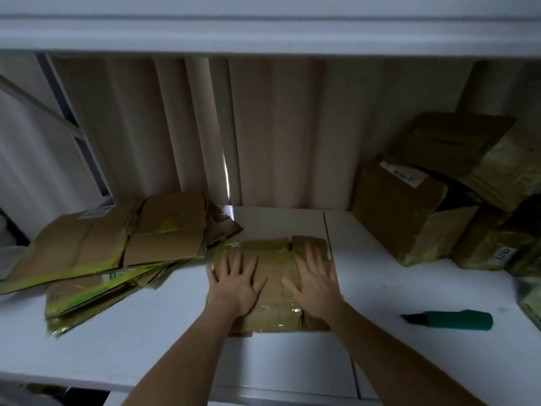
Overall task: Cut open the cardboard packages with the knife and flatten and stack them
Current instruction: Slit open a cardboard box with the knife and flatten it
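Observation:
A flattened cardboard package (275, 288) wrapped in shiny tape lies on the white shelf (395, 288) in the middle. My left hand (235, 284) presses flat on its left half, fingers spread. My right hand (314, 284) presses flat on its right half, fingers straight. A stack of flattened cartons (96, 259) with yellow-green tape lies at the left. The knife (450, 319), with a green handle, lies on the shelf to the right of my right forearm, apart from both hands.
Several unflattened cardboard boxes (433, 194) are piled at the back right, with more taped packages (497, 250) beside them. A corrugated wall stands behind. An upper shelf board (263, 33) hangs overhead. The shelf's front edge runs below my forearms.

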